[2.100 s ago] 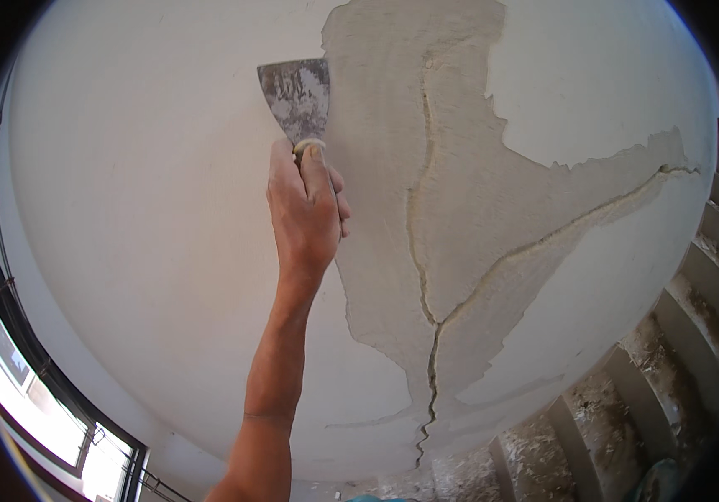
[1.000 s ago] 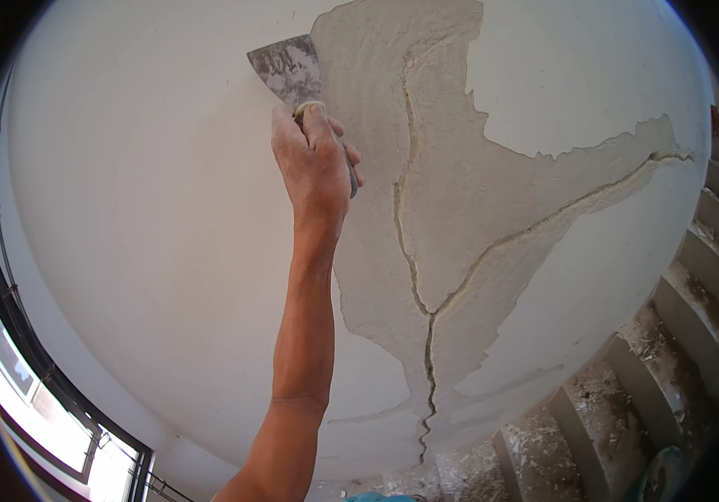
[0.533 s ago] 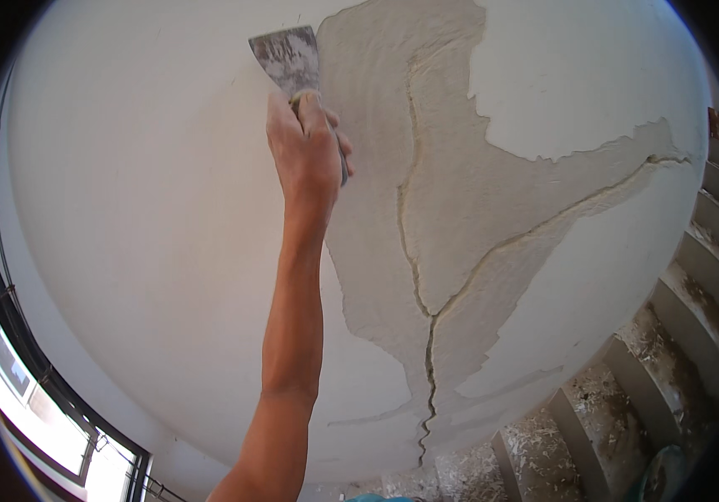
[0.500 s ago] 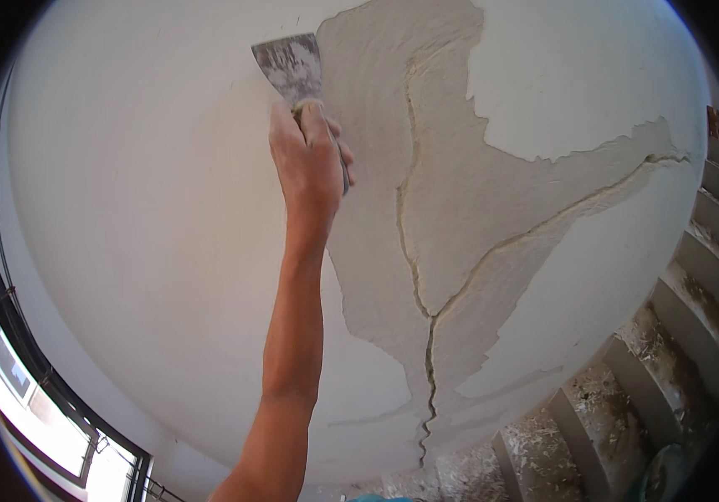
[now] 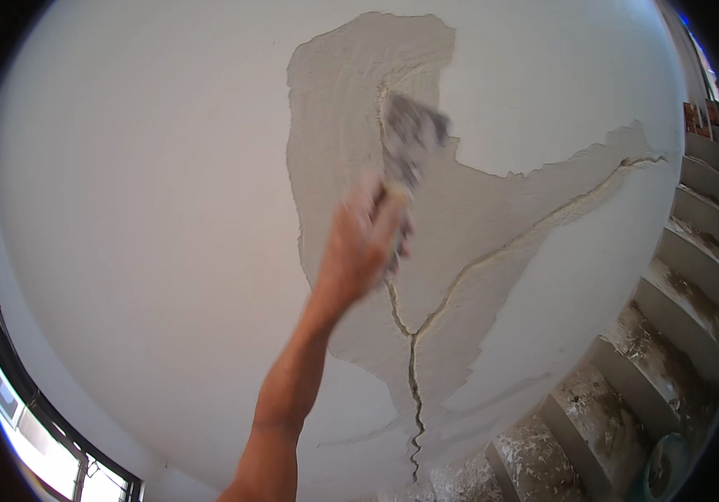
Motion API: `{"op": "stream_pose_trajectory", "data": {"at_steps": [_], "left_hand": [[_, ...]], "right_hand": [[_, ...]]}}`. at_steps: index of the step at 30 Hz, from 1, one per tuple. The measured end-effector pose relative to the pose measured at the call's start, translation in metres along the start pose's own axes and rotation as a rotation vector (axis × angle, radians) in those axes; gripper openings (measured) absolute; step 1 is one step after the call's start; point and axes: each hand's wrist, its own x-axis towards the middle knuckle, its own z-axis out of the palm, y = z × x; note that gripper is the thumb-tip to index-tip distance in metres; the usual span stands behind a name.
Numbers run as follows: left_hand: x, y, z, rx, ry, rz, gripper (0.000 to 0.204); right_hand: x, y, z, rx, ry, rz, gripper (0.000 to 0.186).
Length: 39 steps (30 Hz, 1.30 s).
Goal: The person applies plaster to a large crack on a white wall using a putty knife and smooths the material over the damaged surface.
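Note:
My left hand (image 5: 361,243) is closed around the handle of a putty knife (image 5: 415,138), its thumb lying along the near side. The knife's wide blade, smeared with whitish filler, points up over the upper part of a grey bare patch (image 5: 326,159) in the white wall. Motion blurs both blade and hand, and I cannot tell whether the blade touches the wall. A branching crack (image 5: 414,368) runs up the patch and splits in two; my hand and the knife hide part of its left branch. My right hand is out of sight.
Stairs (image 5: 581,385) littered with pale flakes and debris run up along the right side. A round greenish translucent object (image 5: 667,464) rests at the lower right. A dark-framed window (image 5: 50,448) with cables beside it is at the lower left.
My left hand has swung right and somewhat down with the putty knife, from the patch's upper left edge to over the left branch of the crack. The view has shifted slightly.

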Motion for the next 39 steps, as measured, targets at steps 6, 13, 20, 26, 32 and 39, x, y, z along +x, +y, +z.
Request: {"op": "stream_pose_trajectory", "data": {"at_steps": [6,13,20,26,32,39], "left_hand": [[-0.107,-0.103,0.096,-0.135,-0.392,-0.144,0.03],[-0.219,-0.16,0.184,-0.452,-0.602,-0.494,0.039],[-0.255,-0.164,0.196,-0.335,-0.47,-0.418,0.041],[-0.236,-0.126,0.161,-0.239,-0.625,-0.562,0.044],[-0.224,-0.111,0.065,0.175,-0.186,0.01,0.043],[-0.113,-0.057,-0.07,0.886,0.442,0.616,0.037]], "right_hand": [[-0.01,-0.033,-0.007,0.149,0.003,-0.105,0.056],[-0.019,-0.114,-0.002,0.446,0.018,-0.404,0.057],[-0.024,-0.149,0.018,0.644,0.023,-0.574,0.057],[-0.032,-0.163,0.012,0.672,0.053,-0.675,0.058],[-0.045,-0.247,-0.013,0.598,0.199,-0.795,0.051],[-0.032,-0.376,-0.022,0.047,0.269,-1.249,0.049]]}}
